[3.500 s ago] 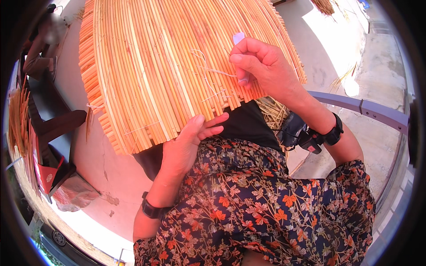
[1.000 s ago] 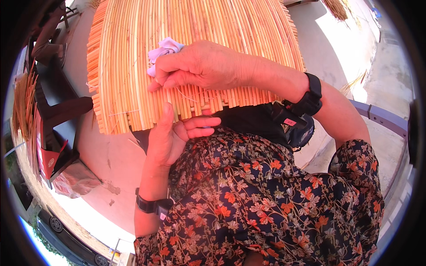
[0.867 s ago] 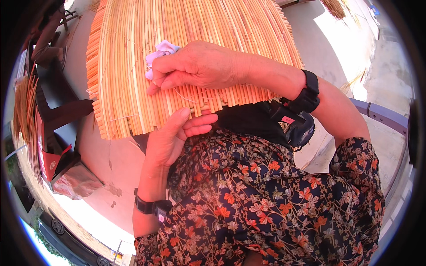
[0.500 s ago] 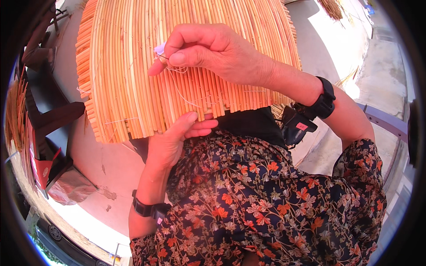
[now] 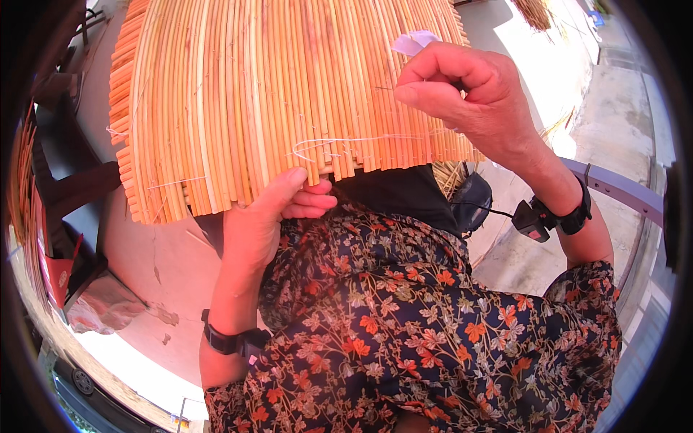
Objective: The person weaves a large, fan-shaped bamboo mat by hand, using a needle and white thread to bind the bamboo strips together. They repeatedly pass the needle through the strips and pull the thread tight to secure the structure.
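A mat of straight golden reeds [image 5: 238, 94] lies across my lap, its reeds side by side and pointing toward me. My left hand [image 5: 267, 198] grips its near edge, thumb on top and fingers curled at the reed ends. Above the mat's right part, my right hand [image 5: 469, 94] is closed in a pinch on a thin dark needle [image 5: 382, 88]. White thread [image 5: 346, 139] makes a loop near the edge and stretches right toward that hand. A pale lilac scrap [image 5: 415, 42] shows beside the right fingers; whether it is held cannot be made out.
Dark furniture [image 5: 72, 169] stands at the left, with a bundle of thin stalks [image 5: 23, 173] beyond it. Loose reeds [image 5: 449, 180] lie under the mat's right side. A curved purple-grey bar [image 5: 628, 191] is at the right. Another stalk bundle [image 5: 533, 13] lies far right.
My right hand has moved right, away from the mat's middle, drawing the thread out along the near edge. My left hand keeps its hold, shifted slightly left in view with the mat.
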### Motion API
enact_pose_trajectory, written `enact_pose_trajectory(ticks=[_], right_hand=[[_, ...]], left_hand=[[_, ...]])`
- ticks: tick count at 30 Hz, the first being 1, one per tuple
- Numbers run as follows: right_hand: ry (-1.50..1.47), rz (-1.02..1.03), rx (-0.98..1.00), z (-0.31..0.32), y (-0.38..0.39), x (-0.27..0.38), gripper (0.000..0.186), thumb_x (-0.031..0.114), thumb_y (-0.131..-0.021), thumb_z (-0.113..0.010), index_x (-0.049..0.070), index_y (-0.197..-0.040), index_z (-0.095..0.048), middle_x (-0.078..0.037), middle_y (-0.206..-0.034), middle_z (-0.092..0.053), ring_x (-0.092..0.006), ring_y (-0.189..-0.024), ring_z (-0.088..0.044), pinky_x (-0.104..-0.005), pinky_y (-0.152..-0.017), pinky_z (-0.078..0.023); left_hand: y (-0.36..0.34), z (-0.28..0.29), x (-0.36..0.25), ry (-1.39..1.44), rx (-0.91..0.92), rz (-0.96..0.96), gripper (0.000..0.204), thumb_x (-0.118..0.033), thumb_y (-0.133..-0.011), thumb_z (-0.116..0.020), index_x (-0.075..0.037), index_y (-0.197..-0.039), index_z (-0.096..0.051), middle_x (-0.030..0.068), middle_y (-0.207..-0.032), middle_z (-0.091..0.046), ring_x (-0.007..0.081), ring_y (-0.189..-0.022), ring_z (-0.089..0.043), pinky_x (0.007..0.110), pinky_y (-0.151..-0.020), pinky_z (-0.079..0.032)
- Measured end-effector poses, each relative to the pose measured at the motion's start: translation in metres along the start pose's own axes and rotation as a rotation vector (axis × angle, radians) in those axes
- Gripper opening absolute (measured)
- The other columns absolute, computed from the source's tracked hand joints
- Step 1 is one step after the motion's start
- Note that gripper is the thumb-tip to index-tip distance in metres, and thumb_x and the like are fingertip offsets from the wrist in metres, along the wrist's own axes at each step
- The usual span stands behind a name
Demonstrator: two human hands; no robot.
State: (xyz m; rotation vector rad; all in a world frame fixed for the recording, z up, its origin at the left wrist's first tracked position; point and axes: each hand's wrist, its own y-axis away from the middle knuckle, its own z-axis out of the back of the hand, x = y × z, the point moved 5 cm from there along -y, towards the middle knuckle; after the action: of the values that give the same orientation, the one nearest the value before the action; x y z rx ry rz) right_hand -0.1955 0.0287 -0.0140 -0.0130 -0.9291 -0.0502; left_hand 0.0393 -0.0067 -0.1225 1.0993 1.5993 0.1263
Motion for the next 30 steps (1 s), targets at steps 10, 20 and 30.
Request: enact_pose_trajectory(ticks=[10,20,30], right_hand=[[-0.918,-0.327,-0.507,0.061,0.011,-0.072,0.019,0.02,-0.096,-0.058,0.006,-0.109,-0.062,0.005,-0.089,-0.067,0.0004,-0.044,-0.034,-0.0192,-0.046,-0.03],[-0.068,-0.297,-0.123,0.024,0.007,-0.042,0.012,0.02,-0.091,-0.064,0.009,-0.092,-0.068,0.005,-0.066,-0.055,-0.0063,-0.054,-0.047,-0.0219,-0.051,-0.038],[0.294,0.256,0.192,-0.051,0.004,0.009,0.009,0.022,-0.084,-0.062,0.014,-0.082,-0.064,-0.011,-0.073,-0.06,-0.0345,-0.066,-0.06,-0.0427,-0.058,-0.048]], left_hand=[[-0.006,0.004,0.003,0.052,-0.01,-0.025,0.028,-0.019,-0.092,-0.06,0.007,-0.099,-0.063,0.0198,-0.088,-0.069,0.0271,-0.074,-0.071,0.035,-0.068,-0.058],[-0.007,0.005,0.003,0.06,-0.009,-0.044,0.027,-0.019,-0.091,-0.061,0.007,-0.098,-0.063,0.0193,-0.086,-0.069,0.0264,-0.07,-0.071,0.033,-0.063,-0.059],[-0.012,0.003,0.003,0.047,0.03,-0.056,0.027,-0.019,-0.092,-0.061,0.006,-0.1,-0.063,0.0168,-0.083,-0.069,0.0253,-0.068,-0.07,0.032,-0.061,-0.059]])
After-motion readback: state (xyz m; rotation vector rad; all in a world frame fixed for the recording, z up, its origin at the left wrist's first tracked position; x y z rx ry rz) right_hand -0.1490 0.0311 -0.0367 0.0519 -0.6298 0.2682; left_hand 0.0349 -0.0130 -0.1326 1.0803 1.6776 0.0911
